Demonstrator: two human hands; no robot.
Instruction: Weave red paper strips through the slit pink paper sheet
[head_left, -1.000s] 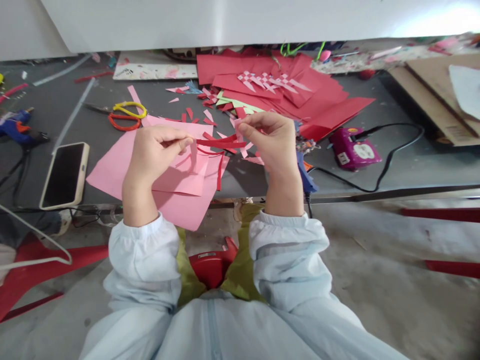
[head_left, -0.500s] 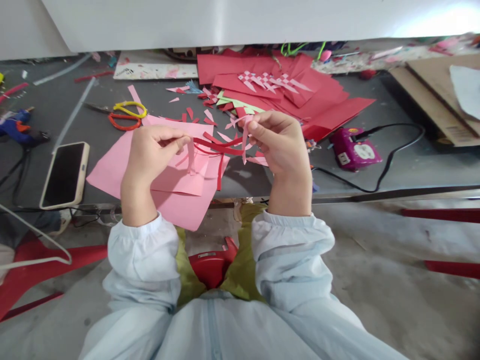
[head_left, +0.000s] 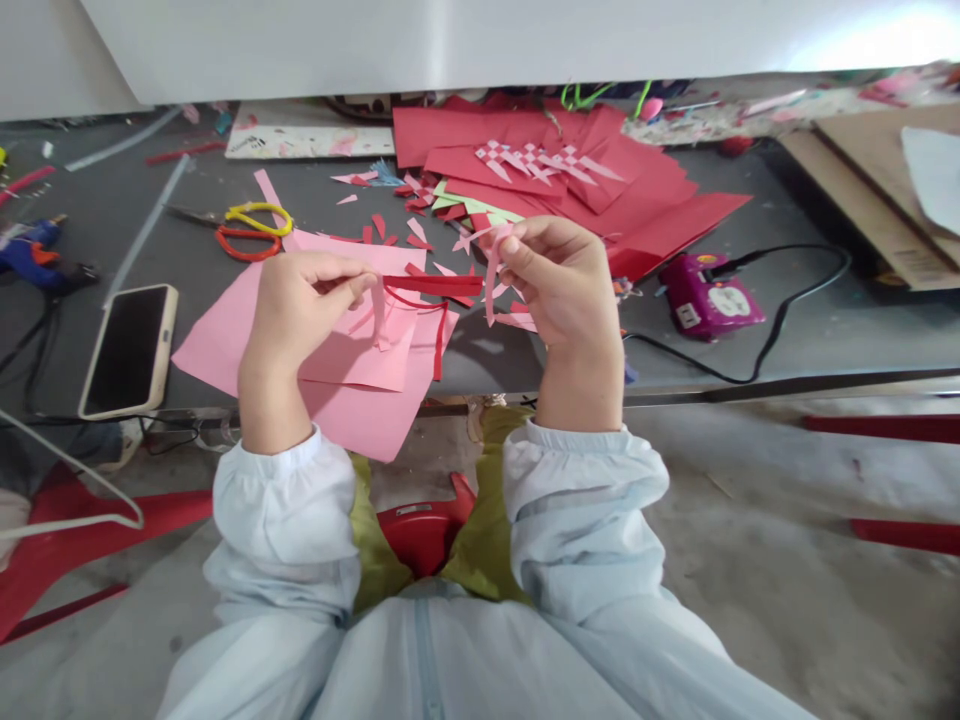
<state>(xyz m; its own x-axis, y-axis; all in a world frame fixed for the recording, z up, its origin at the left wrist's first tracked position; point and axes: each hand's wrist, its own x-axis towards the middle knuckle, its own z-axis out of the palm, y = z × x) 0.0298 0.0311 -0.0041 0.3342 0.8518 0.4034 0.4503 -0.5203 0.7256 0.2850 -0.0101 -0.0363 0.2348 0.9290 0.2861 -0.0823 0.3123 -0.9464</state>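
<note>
My left hand (head_left: 300, 315) pinches red paper strips (head_left: 435, 285) that stretch to the right, and a pink strip hangs down at its fingertips. Across a small gap, my right hand (head_left: 559, 270) is closed on a folded pink paper strip (head_left: 492, 285). Beneath the left hand lie sheets of pink paper (head_left: 360, 400), partly over the table's front edge. Red and pink paper scraps (head_left: 416, 238) are scattered behind the hands. Farther back, small woven red-and-pink pieces (head_left: 531, 162) rest on a stack of red paper (head_left: 652, 195).
Scissors (head_left: 259, 230) with yellow and orange handles lie behind my left hand. A phone (head_left: 129, 350) is at the left, near a blue glue gun (head_left: 37, 250). To the right are a purple box (head_left: 709, 297) with a black cable and some cardboard (head_left: 862, 190).
The red strips have come away from the pink strip in my right hand, leaving a gap. The red strips now lie closer together; both hands have barely moved.
</note>
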